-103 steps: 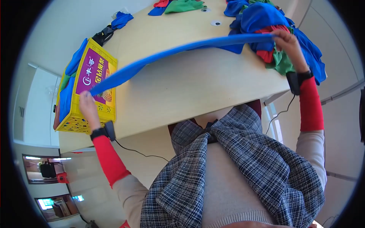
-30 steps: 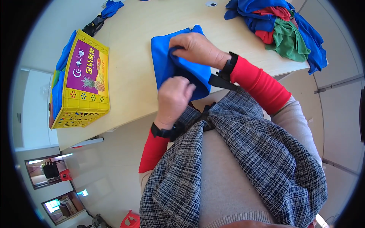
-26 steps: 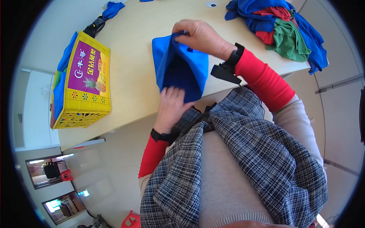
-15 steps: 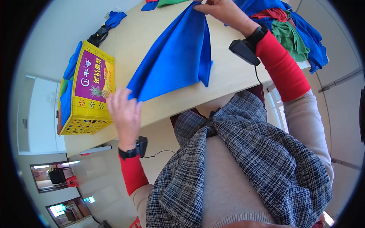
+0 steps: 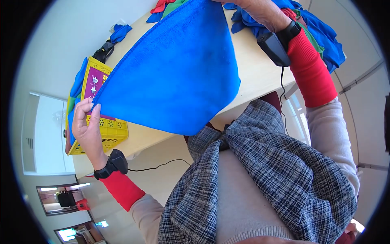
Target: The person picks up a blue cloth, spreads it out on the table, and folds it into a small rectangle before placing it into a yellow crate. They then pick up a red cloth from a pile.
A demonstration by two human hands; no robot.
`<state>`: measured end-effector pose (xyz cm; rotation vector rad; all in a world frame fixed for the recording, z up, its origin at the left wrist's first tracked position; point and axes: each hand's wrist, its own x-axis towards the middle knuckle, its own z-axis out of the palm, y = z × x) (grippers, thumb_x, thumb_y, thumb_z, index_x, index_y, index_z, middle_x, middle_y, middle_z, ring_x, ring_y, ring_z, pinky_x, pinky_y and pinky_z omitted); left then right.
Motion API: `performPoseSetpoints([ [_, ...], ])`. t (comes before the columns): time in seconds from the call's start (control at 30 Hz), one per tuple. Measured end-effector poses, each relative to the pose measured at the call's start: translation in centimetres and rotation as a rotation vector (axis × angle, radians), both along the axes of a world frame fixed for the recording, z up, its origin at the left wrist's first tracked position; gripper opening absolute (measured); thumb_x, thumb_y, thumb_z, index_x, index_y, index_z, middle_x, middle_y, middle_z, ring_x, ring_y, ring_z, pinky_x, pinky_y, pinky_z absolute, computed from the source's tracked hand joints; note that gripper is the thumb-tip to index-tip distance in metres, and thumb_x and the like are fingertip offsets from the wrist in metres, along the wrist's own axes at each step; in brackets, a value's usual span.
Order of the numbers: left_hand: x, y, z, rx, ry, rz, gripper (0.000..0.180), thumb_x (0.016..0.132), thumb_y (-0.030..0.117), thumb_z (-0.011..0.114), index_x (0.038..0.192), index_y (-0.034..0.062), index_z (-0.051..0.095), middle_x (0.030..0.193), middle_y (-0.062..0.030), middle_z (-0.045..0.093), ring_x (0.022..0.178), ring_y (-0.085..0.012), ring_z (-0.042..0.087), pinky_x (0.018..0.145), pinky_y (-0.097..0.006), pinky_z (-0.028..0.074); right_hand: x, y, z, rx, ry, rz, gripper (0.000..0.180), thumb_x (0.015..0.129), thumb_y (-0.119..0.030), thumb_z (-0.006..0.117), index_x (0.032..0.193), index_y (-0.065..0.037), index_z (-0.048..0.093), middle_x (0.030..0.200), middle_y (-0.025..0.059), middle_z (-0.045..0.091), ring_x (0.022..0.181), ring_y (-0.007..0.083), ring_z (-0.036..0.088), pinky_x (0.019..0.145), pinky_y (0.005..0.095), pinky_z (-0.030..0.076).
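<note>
A blue cloth (image 5: 174,73) with a stitched edge is stretched between my hands over the table. My left hand (image 5: 88,122) pinches one corner between thumb and fingers, in front of the yellow crate. At the top of the view, my right hand (image 5: 260,11) holds the opposite upper corner; its fingertips are partly cut off by the picture's edge. The cloth hangs down in a curve between them, its lower part reaching past the table's near edge.
A yellow plastic crate (image 5: 115,131) with blue and green cloths stands on the table (image 5: 260,69) at left. Behind it lie a black strap (image 5: 105,51) and a blue cloth (image 5: 120,32). Piled cloths (image 5: 325,36) lie at far right, more cloths (image 5: 160,7) at the back.
My left hand has moved left and taken hold of the cloth's corner. The cloth, folded and hanging narrower before, is now spread wide. My right hand has shifted slightly right.
</note>
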<state>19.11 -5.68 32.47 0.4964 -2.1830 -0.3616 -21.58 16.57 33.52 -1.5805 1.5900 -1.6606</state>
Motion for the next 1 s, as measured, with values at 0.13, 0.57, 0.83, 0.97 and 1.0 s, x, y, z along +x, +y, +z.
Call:
performPoseSetpoints([
  [0.13,0.7,-0.6,0.1,0.253,0.078,-0.140,0.015,0.091,-0.003,0.070,0.100,0.0021,0.060,0.110,-0.0068,0.064,0.104,-0.0135,0.060,0.095,-0.025,0.046,0.0,0.6,-0.1,-0.029,-0.054,0.056,0.015,0.099,-0.016,0.066,0.108,-0.006,0.073,0.096,0.0023,0.069,0.090,0.0135,0.057,0.092,0.0270,0.044],
  [0.57,-5.8,-3.4,0.7,0.186,-0.262,-0.095,0.012,0.097,0.010,0.065,0.099,0.0011,0.058,0.091,-0.0022,0.057,0.083,-0.0084,0.055,0.075,-0.024,0.046,-3.9,-0.9,-3.0,0.020,0.073,-0.064,0.015,0.096,-0.012,0.067,0.105,-0.001,0.072,0.092,0.0040,0.070,0.082,0.0131,0.060,0.080,0.0275,0.050],
  [0.83,-15.2,-8.7,0.1,-0.334,-0.192,-0.002,0.013,0.094,0.012,0.065,0.099,0.0028,0.058,0.093,-0.0151,0.061,0.084,-0.0345,0.062,0.074,-0.039,0.049,-6.9,-1.9,-3.4,-0.054,0.232,-0.427,0.012,0.095,-0.009,0.064,0.101,0.001,0.069,0.086,0.0028,0.065,0.076,0.0119,0.057,0.070,0.0277,0.051],
  [0.97,-16.7,-11.1,-1.3,-0.463,-0.046,0.000,0.011,0.093,0.011,0.064,0.101,0.0048,0.059,0.100,-0.0146,0.062,0.090,-0.0365,0.063,0.079,-0.042,0.050,-4.2,-0.5,-1.7,-0.196,0.292,-0.427,0.012,0.092,-0.009,0.066,0.100,0.000,0.068,0.083,0.0027,0.063,0.075,0.0131,0.058,0.069,0.0267,0.050],
  [1.0,-17.1,-11.7,-1.5,-0.472,-0.020,0.004,0.011,0.093,0.010,0.064,0.102,0.0050,0.060,0.101,-0.0148,0.061,0.093,-0.0370,0.062,0.081,-0.043,0.050,-3.9,-0.2,-2.1,-0.185,0.291,-0.431,0.012,0.092,-0.009,0.066,0.100,0.000,0.068,0.083,0.0027,0.063,0.075,0.0131,0.058,0.069,0.0267,0.050],
])
